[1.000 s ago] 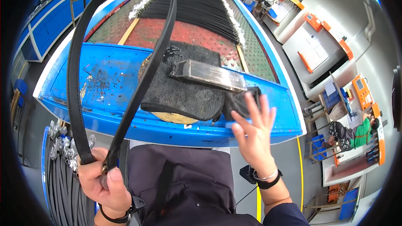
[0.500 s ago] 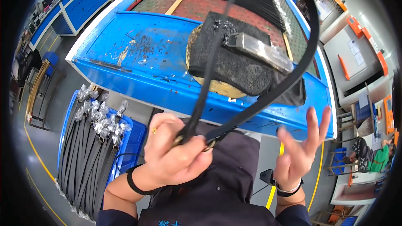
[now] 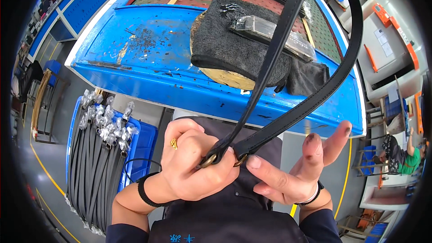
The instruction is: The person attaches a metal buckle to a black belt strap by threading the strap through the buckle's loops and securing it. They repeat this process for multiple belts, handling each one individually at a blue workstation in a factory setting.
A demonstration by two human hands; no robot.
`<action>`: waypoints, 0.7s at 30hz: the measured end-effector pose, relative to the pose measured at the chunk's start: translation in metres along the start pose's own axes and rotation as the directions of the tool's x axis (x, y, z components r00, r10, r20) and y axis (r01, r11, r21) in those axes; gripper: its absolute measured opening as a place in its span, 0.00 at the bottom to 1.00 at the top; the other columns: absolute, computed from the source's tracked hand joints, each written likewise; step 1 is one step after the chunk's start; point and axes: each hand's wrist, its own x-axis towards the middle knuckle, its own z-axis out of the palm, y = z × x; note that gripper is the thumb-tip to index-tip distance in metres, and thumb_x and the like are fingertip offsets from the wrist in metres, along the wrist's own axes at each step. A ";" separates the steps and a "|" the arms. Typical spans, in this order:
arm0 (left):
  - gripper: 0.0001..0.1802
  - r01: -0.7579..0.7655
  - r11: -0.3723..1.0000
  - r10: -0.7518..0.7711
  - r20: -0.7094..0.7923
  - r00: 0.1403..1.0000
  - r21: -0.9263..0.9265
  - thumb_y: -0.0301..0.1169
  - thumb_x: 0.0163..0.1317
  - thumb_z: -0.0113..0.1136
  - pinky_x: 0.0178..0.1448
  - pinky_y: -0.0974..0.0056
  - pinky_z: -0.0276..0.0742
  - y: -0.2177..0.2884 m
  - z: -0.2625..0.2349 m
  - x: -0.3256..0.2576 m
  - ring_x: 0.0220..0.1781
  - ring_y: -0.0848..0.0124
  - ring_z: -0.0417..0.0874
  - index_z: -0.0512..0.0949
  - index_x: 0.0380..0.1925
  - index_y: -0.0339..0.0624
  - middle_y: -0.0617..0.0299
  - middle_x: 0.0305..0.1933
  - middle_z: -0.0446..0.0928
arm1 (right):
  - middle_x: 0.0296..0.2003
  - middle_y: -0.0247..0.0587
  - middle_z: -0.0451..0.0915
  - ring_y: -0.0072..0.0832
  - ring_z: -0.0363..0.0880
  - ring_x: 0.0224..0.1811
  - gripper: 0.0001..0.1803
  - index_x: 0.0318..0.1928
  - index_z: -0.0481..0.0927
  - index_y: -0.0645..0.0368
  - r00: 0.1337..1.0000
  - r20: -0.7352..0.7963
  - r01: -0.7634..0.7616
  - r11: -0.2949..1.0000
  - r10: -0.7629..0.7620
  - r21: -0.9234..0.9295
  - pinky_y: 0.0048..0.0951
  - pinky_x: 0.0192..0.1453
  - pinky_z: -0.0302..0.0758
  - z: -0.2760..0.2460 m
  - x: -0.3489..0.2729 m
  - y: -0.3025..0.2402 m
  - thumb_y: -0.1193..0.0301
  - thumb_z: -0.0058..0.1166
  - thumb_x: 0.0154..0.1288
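We see the black strap (image 3: 355, 27) rising from the left hand (image 3: 189, 171) as a tall loop, its long axis leaning away from the body toward the far right, so that most of it lies beyond the grip and above the right part of the blue table (image 3: 108, 67). The left hand is closed around the strap's near ends, with two brass-coloured rings showing there: the left ring (image 3: 208, 161) against the curled fingers, and the right ring (image 3: 240, 159) at the right edge of that fist. The relation that counts, as we judge it, is at this right ring: the right hand (image 3: 294, 175) is the nearer one to the free side of the strap end, reaching in from the right with one fingertip (image 3: 253, 162) at or just beside the ring. We cannot tell whether it touches. The rest of the right hand is open, its fingers spread, palm turned up, dark smudges on two tips, and we see nothing held in it. The loop's right side slopes down toward this hand, while the left side drops more steeply into the left fist. Past the loop, on the table, we see a dark cloth (image 3: 243, 49) with a clear case (image 3: 258, 29) lying on it; to the near left stands a blue crate (image 3: 144, 141) of bundled black straps (image 3: 90, 175).
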 end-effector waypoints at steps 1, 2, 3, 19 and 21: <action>0.18 -0.004 1.000 0.004 -0.002 1.000 -0.001 0.25 0.30 0.66 0.40 0.62 0.65 0.000 0.000 0.000 0.24 0.74 0.69 0.76 0.28 0.45 0.68 0.26 0.69 | 0.68 0.44 0.41 0.58 0.29 0.68 0.17 0.38 0.83 0.34 1.000 -0.013 0.001 0.999 0.000 0.038 0.57 0.66 0.25 0.000 0.000 0.000 0.46 0.44 0.60; 0.17 -0.009 1.000 0.009 -0.005 1.000 -0.001 0.26 0.31 0.66 0.40 0.62 0.65 -0.001 0.000 -0.001 0.24 0.75 0.69 0.76 0.28 0.45 0.68 0.25 0.68 | 0.68 0.44 0.41 0.58 0.29 0.68 0.17 0.39 0.83 0.34 1.000 -0.025 0.002 0.997 0.000 0.077 0.57 0.66 0.25 0.000 0.000 0.001 0.46 0.44 0.60; 0.17 -0.013 1.000 0.013 -0.007 1.000 -0.002 0.26 0.31 0.66 0.40 0.62 0.65 -0.001 0.001 -0.001 0.23 0.75 0.69 0.76 0.28 0.45 0.68 0.25 0.68 | 0.68 0.45 0.41 0.58 0.29 0.68 0.17 0.39 0.83 0.34 0.999 -0.037 0.003 0.993 0.001 0.115 0.57 0.66 0.25 0.001 0.000 0.001 0.46 0.44 0.60; 0.12 0.069 0.997 -0.068 0.062 0.996 -0.019 0.28 0.35 0.64 0.38 0.58 0.69 -0.009 -0.013 0.006 0.23 0.71 0.70 0.76 0.26 0.43 0.66 0.23 0.69 | 0.62 0.49 0.58 0.53 0.49 0.66 0.18 0.48 0.77 0.52 0.802 -0.287 -0.475 0.850 0.525 0.227 0.54 0.66 0.40 0.005 -0.023 0.043 0.60 0.42 0.63; 0.10 0.088 0.995 -0.086 0.041 0.995 -0.054 0.29 0.35 0.63 0.35 0.59 0.68 -0.012 -0.018 0.009 0.21 0.69 0.67 0.76 0.22 0.42 0.64 0.21 0.67 | 0.62 0.47 0.59 0.49 0.49 0.67 0.16 0.48 0.77 0.54 0.813 -0.085 -0.575 0.817 0.576 0.033 0.51 0.67 0.40 0.014 -0.026 0.068 0.65 0.43 0.63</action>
